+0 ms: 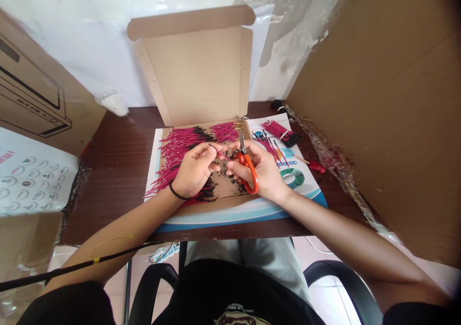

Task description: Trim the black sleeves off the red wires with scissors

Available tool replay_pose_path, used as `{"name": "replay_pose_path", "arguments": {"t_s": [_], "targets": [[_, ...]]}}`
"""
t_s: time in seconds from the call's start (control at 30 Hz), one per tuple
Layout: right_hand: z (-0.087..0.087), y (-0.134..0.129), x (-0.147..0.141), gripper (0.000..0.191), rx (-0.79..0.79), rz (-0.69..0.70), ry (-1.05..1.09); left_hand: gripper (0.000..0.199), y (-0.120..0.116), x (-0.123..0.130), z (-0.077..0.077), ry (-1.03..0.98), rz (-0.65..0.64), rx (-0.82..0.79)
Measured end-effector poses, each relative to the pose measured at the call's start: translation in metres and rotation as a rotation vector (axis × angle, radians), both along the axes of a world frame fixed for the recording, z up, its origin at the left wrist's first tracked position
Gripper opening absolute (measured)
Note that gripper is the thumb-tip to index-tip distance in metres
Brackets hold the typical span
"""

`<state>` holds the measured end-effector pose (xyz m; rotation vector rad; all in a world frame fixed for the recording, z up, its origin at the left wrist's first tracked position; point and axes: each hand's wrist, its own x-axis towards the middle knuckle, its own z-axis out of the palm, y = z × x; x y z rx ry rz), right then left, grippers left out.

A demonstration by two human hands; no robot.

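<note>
My left hand point(195, 170), with a black band at the wrist, pinches the black-tipped end of a thin red wire point(222, 154). The wire's other end reaches the fingertips of my right hand point(264, 171). Orange-handled scissors point(251, 174) hang in that same right hand, their blades pointing away from me. Beneath both hands lies an open cardboard box point(223, 186) scattered with small black scraps. Rows of red wires with black ends point(176, 145) fill its left side, and a shorter group point(225, 132) lies at its back.
Right of the box, a banded wire bundle point(279, 130) and loose wires point(266, 145) rest on a printed sheet point(309, 190). The box lid point(198, 70) stands upright behind. Large cardboard panels point(374, 99) flank the brown table point(111, 171). A black cord point(72, 268) crosses my left forearm.
</note>
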<state>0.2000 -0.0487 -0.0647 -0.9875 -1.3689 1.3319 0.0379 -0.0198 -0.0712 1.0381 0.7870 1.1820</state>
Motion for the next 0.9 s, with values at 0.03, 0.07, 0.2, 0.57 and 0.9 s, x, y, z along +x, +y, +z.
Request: {"name": "replay_pose_path", "arguments": {"t_s": [0.03, 0.07, 0.2, 0.57, 0.9], "targets": [[0.001, 0.001, 0.0, 0.042, -0.019, 0.005, -0.006, 0.034, 0.001, 0.0, 0.001, -0.004, 0.017, 0.012], [0.002, 0.001, 0.001, 0.04, -0.036, 0.008, -0.013, 0.034, 0.001, -0.001, 0.002, -0.006, 0.037, 0.031], [0.007, 0.006, 0.007, 0.038, -0.03, -0.069, -0.074, 0.028, 0.004, -0.004, 0.003, 0.004, 0.124, 0.149], [0.014, 0.009, 0.024, 0.027, 0.567, -0.288, -0.824, 0.021, -0.005, -0.003, -0.007, 0.259, 0.039, 0.288], [0.013, 0.005, 0.023, 0.028, 0.679, -0.2, -0.907, 0.018, -0.003, -0.002, -0.008, 0.342, 0.069, 0.388]]}}
